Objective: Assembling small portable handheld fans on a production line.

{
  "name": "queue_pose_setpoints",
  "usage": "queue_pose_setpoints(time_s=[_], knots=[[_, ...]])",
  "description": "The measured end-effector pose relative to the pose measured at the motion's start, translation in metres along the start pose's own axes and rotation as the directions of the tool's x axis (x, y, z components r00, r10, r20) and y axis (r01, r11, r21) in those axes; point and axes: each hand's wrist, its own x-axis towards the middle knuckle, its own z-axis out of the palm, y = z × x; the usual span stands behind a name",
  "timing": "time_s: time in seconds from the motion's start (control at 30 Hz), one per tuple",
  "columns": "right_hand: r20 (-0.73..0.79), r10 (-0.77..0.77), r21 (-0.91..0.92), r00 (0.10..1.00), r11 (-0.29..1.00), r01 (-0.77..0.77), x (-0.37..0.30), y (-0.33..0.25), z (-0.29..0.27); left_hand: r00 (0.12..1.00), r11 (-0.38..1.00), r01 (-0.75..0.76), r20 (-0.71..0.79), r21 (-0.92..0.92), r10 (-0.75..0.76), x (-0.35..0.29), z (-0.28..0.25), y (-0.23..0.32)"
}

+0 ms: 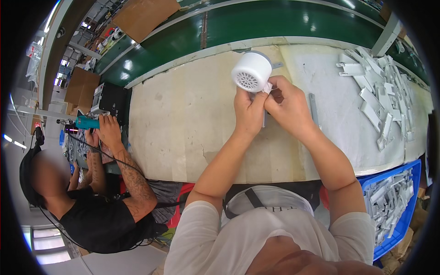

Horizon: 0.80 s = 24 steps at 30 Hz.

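Observation:
Over the far middle of the worktable is a white cylindrical device (pixel 252 71) with a slotted round grille on one end and a grey rim at the other. My left hand (pixel 247 112) is closed just below it and seems to hold it up; the grip itself is partly hidden. Beside it, my right hand (pixel 288 101) has its fingertips pinched on a small white piece (pixel 267 88) against the device's lower side. Both thumbs nearly meet there. A slim grey strip (pixel 313 110) lies on the table to the right of my right hand.
White plastic parts (pixel 385 91) are heaped at the table's right end. A blue bin (pixel 396 206) of similar parts stands at lower right. At left, a co-worker (pixel 101 206) holds a teal power tool (pixel 87 122). A green conveyor belt (pixel 256 25) runs behind the worktable (pixel 178 119).

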Motion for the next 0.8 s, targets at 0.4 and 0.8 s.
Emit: queue_pose_setpoints(time_s=[0.4,0.8], knots=[[0.188,-0.294,0.151,0.937,0.951,0.268,0.0,-0.002,-0.013,0.823,0.725,0.496,-0.008,-0.478,-0.568,0.016,-0.032,0.012],[0.409,-0.698,-0.198,0.588,0.561,0.804,-0.001,-0.012,-0.01,0.776,0.746,0.627,0.097,-0.223,-0.623,0.017,-0.037,0.003]])
